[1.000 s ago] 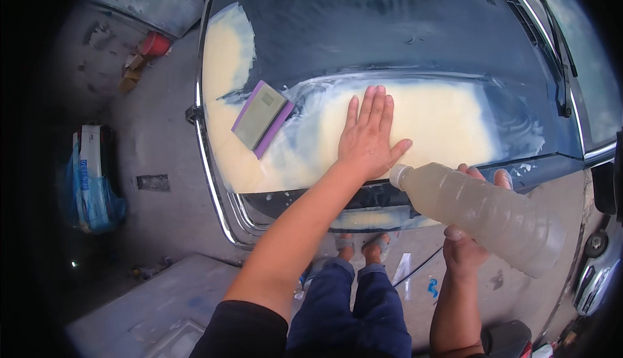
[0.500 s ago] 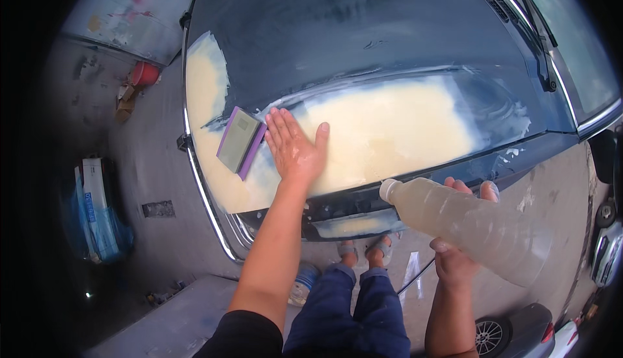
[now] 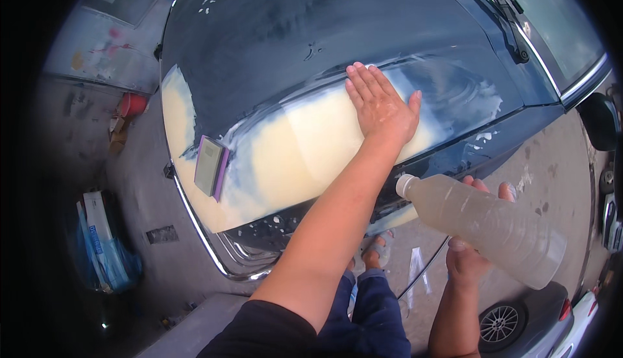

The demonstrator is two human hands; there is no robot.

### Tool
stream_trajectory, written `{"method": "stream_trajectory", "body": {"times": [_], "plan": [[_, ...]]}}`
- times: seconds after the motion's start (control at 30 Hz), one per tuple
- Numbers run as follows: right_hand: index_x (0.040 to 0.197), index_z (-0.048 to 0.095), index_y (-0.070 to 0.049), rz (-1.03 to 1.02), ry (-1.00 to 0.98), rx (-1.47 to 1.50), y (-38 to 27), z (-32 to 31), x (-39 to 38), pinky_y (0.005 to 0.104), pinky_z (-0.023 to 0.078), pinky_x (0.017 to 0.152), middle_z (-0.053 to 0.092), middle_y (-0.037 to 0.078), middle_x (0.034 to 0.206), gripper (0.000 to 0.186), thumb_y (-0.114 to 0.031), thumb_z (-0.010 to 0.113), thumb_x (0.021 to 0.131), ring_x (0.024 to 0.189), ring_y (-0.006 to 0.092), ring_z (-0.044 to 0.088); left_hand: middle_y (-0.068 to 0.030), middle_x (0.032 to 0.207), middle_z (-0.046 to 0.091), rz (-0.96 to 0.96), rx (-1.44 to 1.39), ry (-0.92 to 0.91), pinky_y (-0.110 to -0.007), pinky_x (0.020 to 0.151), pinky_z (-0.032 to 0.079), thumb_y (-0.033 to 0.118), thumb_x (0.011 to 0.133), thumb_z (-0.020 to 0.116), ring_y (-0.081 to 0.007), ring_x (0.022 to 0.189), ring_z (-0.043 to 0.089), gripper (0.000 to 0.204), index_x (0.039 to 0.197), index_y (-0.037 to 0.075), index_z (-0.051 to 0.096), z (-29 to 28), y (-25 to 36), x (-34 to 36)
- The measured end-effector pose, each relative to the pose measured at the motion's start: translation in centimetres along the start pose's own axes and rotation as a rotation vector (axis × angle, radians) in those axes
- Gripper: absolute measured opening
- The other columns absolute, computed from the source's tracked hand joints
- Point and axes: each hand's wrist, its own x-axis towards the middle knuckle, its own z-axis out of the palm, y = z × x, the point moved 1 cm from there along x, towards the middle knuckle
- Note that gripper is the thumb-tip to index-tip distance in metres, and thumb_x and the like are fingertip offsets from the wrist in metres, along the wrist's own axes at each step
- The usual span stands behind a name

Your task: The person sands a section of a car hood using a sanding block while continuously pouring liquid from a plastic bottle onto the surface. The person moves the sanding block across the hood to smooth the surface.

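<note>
My left hand (image 3: 386, 108) lies flat, fingers out, at the upper right part of the cream filler patch (image 3: 272, 163) on a dark blue-grey car hood (image 3: 305, 14). It holds nothing, and the patch looks glossy and wet near it. My right hand (image 3: 467, 261) grips a translucent plastic bottle (image 3: 493, 225) of cloudy pale liquid, which lies nearly sideways beyond the hood's near edge, white cap toward the patch. Most of that hand is behind the bottle. A pale grey-green sanding block (image 3: 209, 167) with purple sides rests on the filler at the left.
The windscreen and wiper (image 3: 516, 40) are at upper right, a side mirror (image 3: 597, 121) below them. A red bucket (image 3: 132, 104) and a blue-wrapped bundle (image 3: 104, 241) lie on the floor at left. A car wheel (image 3: 500, 322) shows at lower right, a hose below the hood.
My left hand slid left toward the sanding block, then back right and up to the patch's upper right. The bottle stays in my right hand. The view has shifted, so the block appears lower left.
</note>
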Motion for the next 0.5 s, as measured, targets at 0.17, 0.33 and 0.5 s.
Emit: {"method": "stream_trajectory", "body": {"times": [0.17, 0.33, 0.5], "plan": [[0.152, 0.023, -0.003, -0.065, 0.1, 0.011, -0.3, -2.2, 1.9, 0.0537, 0.038, 0.111, 0.051, 0.021, 0.137, 0.116, -0.041, 0.091, 0.067, 0.133, 0.0377, 0.047, -0.0274, 0.161, 0.005, 0.275, -0.027, 0.011, -0.044, 0.123, -0.004, 0.056, 0.099, 0.034, -0.038, 0.151, -0.003, 0.087, 0.153, -0.009, 0.011, 1.4, 2.8, 1.1], [0.151, 0.025, -0.004, -0.033, 0.06, 0.03, 0.1, -2.0, 2.7, 0.0545, 0.036, 0.112, 0.051, 0.021, 0.139, 0.11, -0.039, 0.09, 0.069, 0.133, 0.0384, 0.048, -0.0161, 0.164, 0.007, 0.385, -0.03, -0.019, -0.04, 0.124, 0.0, 0.063, 0.096, 0.036, -0.0283, 0.153, 0.0, 0.09, 0.156, -0.001, 0.013, 0.7, -0.9, 0.3], [0.15, 0.025, -0.004, -0.002, 0.022, 0.053, 0.2, -0.8, 3.4, 0.054, 0.036, 0.112, 0.05, 0.021, 0.14, 0.109, -0.038, 0.09, 0.07, 0.132, 0.0382, 0.048, -0.0167, 0.164, 0.008, 0.05, 0.11, 0.019, -0.043, 0.123, 0.0, 0.064, 0.096, 0.037, -0.0275, 0.153, 0.002, 0.091, 0.155, -0.002, 0.014, -1.5, -10.8, -2.3]]}}
